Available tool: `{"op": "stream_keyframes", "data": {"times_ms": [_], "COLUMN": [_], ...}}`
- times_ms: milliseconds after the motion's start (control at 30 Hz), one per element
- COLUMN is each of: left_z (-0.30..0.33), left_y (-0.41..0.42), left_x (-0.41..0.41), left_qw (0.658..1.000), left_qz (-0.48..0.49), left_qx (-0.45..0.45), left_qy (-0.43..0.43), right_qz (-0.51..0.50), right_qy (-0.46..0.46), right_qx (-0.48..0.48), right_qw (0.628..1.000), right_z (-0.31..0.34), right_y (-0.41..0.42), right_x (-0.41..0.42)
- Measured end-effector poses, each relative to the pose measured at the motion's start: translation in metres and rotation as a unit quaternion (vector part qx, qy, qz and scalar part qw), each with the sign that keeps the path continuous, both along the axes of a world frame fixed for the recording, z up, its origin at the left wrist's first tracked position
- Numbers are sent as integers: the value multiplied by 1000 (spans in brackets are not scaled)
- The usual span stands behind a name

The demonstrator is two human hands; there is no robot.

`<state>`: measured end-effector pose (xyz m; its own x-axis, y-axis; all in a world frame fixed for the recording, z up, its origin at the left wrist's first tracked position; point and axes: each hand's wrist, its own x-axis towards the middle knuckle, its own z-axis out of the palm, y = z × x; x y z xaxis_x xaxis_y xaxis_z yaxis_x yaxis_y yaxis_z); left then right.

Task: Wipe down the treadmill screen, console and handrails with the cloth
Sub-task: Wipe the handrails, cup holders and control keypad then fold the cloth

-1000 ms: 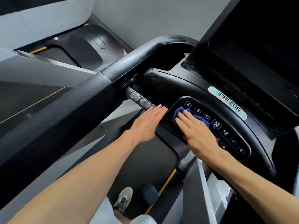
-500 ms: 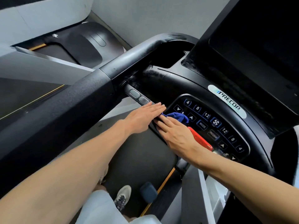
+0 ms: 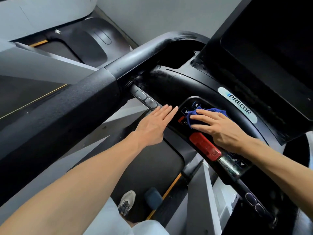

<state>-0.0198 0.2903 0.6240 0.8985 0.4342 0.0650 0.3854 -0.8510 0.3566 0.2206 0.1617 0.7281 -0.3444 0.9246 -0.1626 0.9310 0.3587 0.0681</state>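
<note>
Handrail (image 3: 71, 106) first, the big black one far out past my left hand, and I think it waits for its wipe. My left hand (image 3: 153, 123) lies flat with the fingers straight and close together, holding nothing. Its fingertips reach the edge of the console (image 3: 169, 85), just by two grey buttons (image 3: 145, 99). I think I keep it there to steady myself while I lean in.

Next comes my right hand (image 3: 218, 126), close beside the left. Its fingers are spread flat and they press the blue cloth (image 3: 201, 114) down on the button panel (image 3: 189, 106). I press flat so the cloth rubs a wide patch at once.

The cloth and hand cover most of the buttons, so I read only a "4" and part of a red stop key. A red bar (image 3: 205, 146) sits just under my right wrist. Past my right hand, the screen (image 3: 264, 48) is dark and cut off at the edge. I cannot tell how clean it is.
</note>
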Motion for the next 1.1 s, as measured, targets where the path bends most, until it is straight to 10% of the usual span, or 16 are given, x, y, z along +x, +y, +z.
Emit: {"op": "stream_keyframes", "data": {"times_ms": [567,867,1100], "left_z": [4,11,19], "left_y": [-7,-15,-64], "left_x": [8,12,38], "left_qw": [997,997,996], "left_qz": [24,49,-14], "left_qx": [4,9,88], "left_qy": [76,63,15], "right_qz": [68,-84,-413], "right_qy": [-13,-25,-7], "right_qx": [-59,55,189], "right_qw": [996,995,891], "right_z": [-5,-7,-50], "right_y": [11,-35,-150], "right_x": [-6,10,-28]}}
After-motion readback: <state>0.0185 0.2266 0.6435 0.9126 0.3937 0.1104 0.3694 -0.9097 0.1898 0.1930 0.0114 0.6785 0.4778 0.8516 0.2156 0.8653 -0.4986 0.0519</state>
